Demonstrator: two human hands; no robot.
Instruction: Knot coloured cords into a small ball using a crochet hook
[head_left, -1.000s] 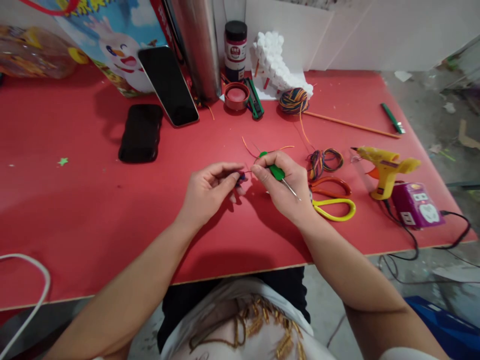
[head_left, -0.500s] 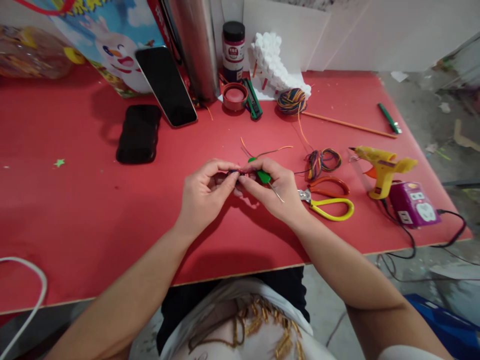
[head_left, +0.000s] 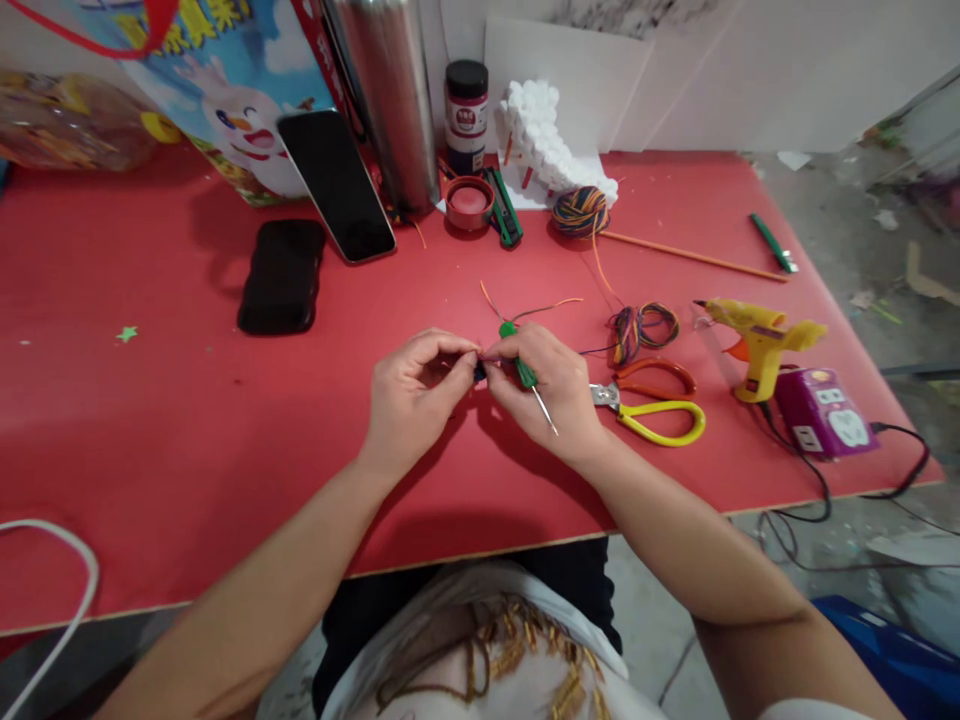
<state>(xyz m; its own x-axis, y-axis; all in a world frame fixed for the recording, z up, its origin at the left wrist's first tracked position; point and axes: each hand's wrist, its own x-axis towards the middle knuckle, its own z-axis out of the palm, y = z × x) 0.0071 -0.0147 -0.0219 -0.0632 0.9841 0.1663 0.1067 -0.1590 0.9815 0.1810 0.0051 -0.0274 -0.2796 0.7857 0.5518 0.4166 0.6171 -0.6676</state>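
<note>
Left hand (head_left: 412,395): pinching a small dark piece (head_left: 480,372), mostly hidden by fingertips, above the red tabletop (head_left: 225,450). Right hand (head_left: 553,390): gripping a green-handled tool (head_left: 525,372), its metal shank pointing back toward the wearer; thumb and forefinger closing at the same piece. Scissors (head_left: 624,409): lying just beside the right hand. Yarn bundle (head_left: 626,335): lying beyond the scissors.

Tabletop (head_left: 165,440) open leftward; scissors (head_left: 624,410), yarn bundle (head_left: 626,335) crowd right hand (head_left: 546,385).
</note>
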